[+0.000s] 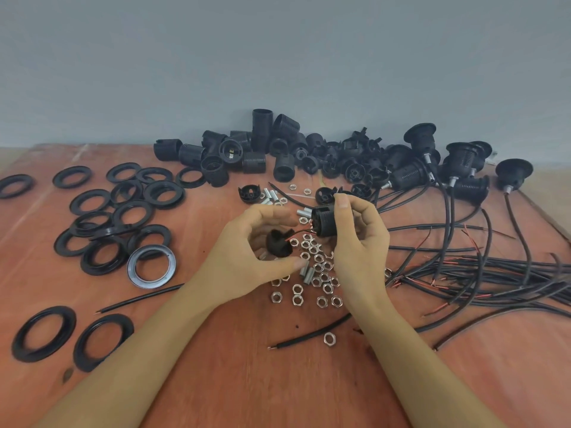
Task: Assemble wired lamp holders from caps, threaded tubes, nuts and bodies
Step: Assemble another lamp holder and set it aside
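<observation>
My left hand (pixel 244 257) curls around a small black cap (pixel 278 243) above the table's middle. My right hand (pixel 360 239) grips a black lamp-holder body (pixel 324 221) just to the right of it. Thin red and black wires (pixel 301 232) run from the cap to the body. Under both hands lie several silver hex nuts (pixel 321 273) and short threaded tubes (pixel 304 267). More tubes (pixel 270 194) lie farther back.
Black rings (pixel 117 217) are spread over the left of the wooden table (pixel 234 366). A heap of black bodies and caps (pixel 278 152) lines the wall. Assembled holders (pixel 463 165) and a tangle of black cables (pixel 494 273) fill the right. Loose cable pieces (pixel 309 335) lie near me.
</observation>
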